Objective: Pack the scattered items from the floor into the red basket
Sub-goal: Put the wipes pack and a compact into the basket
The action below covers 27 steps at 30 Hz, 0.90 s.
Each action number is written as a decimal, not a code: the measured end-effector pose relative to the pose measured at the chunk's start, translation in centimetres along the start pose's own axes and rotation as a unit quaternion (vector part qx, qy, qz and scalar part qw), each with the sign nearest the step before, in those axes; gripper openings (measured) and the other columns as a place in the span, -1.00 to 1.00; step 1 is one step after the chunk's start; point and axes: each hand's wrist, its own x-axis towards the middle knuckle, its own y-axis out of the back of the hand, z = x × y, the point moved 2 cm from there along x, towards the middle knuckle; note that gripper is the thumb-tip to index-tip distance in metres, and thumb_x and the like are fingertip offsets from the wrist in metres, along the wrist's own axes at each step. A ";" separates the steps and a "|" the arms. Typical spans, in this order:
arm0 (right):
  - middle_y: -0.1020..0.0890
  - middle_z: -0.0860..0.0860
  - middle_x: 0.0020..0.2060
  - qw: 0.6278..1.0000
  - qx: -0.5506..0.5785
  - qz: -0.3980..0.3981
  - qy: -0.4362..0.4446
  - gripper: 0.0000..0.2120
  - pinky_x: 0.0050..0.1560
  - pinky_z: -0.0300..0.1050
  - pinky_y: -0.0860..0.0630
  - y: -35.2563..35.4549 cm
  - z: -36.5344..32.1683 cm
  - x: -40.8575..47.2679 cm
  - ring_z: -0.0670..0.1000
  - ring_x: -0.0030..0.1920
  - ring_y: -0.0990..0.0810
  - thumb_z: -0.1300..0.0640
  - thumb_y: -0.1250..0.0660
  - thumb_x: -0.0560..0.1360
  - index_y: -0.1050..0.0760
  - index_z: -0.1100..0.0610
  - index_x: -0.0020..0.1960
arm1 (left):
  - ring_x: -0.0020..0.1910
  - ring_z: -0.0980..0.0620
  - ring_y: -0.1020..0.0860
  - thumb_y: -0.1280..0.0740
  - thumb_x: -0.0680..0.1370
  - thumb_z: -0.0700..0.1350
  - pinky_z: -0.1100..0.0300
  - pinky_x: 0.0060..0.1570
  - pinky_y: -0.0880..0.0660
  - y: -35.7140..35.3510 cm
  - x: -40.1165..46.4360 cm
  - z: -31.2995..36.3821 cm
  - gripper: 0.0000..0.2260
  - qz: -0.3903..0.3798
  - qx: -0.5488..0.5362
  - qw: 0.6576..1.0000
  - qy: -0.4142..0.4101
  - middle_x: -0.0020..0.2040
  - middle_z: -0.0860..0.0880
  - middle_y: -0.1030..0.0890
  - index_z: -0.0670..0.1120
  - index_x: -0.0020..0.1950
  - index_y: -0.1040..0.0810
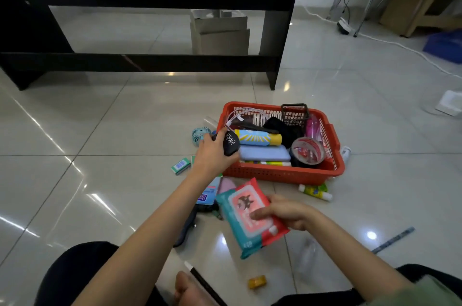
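My left hand (212, 155) curls round a small black pouch (231, 143) at the red basket's (275, 172) near-left corner. My right hand (287, 212) pinches the wet-wipes pack (246, 215), thumb on top, above the floor just off the basket's near edge. The pack looks soft, floppy and slick-wrapped, so I'd take it across the middle rather than by a corner.

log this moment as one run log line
left hand: holds black pouch at red basket edge | right hand: holds wipes pack | fan, glue stick on floor
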 end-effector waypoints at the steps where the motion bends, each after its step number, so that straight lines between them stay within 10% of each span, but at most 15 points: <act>1: -0.70 0.09 -0.18 1.000 0.023 -0.002 0.012 -0.87 -0.22 -0.16 -0.63 1.4 -0.7 -0.9 -0.07 -0.35 -0.68 0.36 -0.32 0.46 -0.53 0.17 -0.06 | 0.23 -0.28 -0.42 -0.37 0.44 0.08 -0.08 0.26 -0.39 -0.6 0.5 0.4 -0.33 0.002 -0.004 1.000 -0.015 0.23 -0.28 -0.40 -0.05 0.47 -0.19; 8: -0.72 0.03 -0.36 0.986 0.108 0.089 0.087 -0.90 -0.40 -0.24 -0.61 10.5 -5.6 -5.9 -0.08 -0.42 -0.68 0.30 -0.28 0.48 -0.52 0.18 -0.02 | 0.39 -0.15 -0.28 -0.16 0.57 0.12 -0.01 0.29 -0.27 -4.2 3.5 0.4 -0.41 -0.048 0.138 0.987 -0.061 0.46 -0.21 -0.23 -0.19 0.46 -0.12; 13: -0.65 0.04 -0.16 0.945 -0.063 0.261 0.184 -0.70 -0.42 -0.31 -0.57 13.1 -11.3 -5.6 -0.10 -0.36 -0.66 0.32 -0.33 0.47 -0.40 0.19 0.17 | 0.42 -0.18 -0.30 -0.17 0.57 0.11 -0.09 0.28 -0.36 -4.3 3.9 -0.3 -0.47 -0.034 0.243 0.962 -0.120 0.42 -0.26 -0.32 -0.19 0.41 -0.20; 16: -0.60 0.15 0.09 0.873 -0.243 0.358 0.224 -0.61 -0.06 -0.08 -0.55 13.4 -15.6 -3.4 0.12 -0.01 -0.62 0.25 -0.38 0.45 -0.38 0.18 0.23 | -0.08 -0.26 -0.66 -0.62 0.16 -0.03 -0.08 -0.28 -0.62 -3.8 3.2 0.6 -0.30 -0.007 0.283 0.944 -0.168 -0.06 -0.30 -0.66 -0.16 0.13 -0.32; 20: -0.56 0.14 0.15 0.707 -0.488 0.443 0.257 -0.59 0.00 -0.04 -0.43 11.5 -20.6 1.7 0.17 0.16 -0.50 0.09 -0.34 0.46 -0.37 0.09 0.28 | 0.48 -0.21 -0.21 -0.16 0.60 -0.03 -0.08 0.40 -0.24 -5.2 3.5 -0.3 -0.50 -0.057 0.236 0.964 -0.106 0.48 -0.30 -0.22 -0.22 0.45 -0.13; 23: -0.43 0.19 0.29 0.600 -0.617 0.451 0.237 -0.51 0.25 0.18 -0.34 9.6 -21.2 6.9 0.21 0.34 -0.32 0.22 -0.24 0.49 -0.23 0.09 0.39 | 0.52 -0.17 -0.11 -0.11 0.60 -0.05 0.00 0.47 -0.15 -6.1 3.2 -1.0 -0.47 -0.039 0.256 0.962 -0.084 0.52 -0.29 -0.09 -0.30 0.48 -0.09; 25: -0.24 0.18 0.45 0.611 -0.672 0.383 0.168 -0.44 0.38 0.35 -0.10 9.1 -19.6 10.6 0.22 0.47 -0.13 0.24 -0.17 0.51 -0.12 0.10 0.47 | 0.32 -0.18 -0.47 -0.42 0.40 -0.03 0.02 0.21 -0.49 -5.8 2.6 -0.4 -0.44 -0.010 0.256 0.961 -0.108 0.33 -0.31 -0.46 -0.33 0.29 -0.45; 27: 0.02 0.13 0.54 0.709 -0.645 0.274 0.074 -0.42 0.41 0.41 0.07 9.3 -17.1 13.5 0.20 0.53 0.12 0.23 -0.08 0.54 0.00 0.04 0.52 | 0.09 -0.10 -0.64 -0.56 0.21 0.00 0.05 -0.06 -0.63 -5.9 2.5 -0.5 -0.48 0.018 0.281 0.950 -0.138 0.10 -0.17 -0.66 -0.23 0.08 -0.64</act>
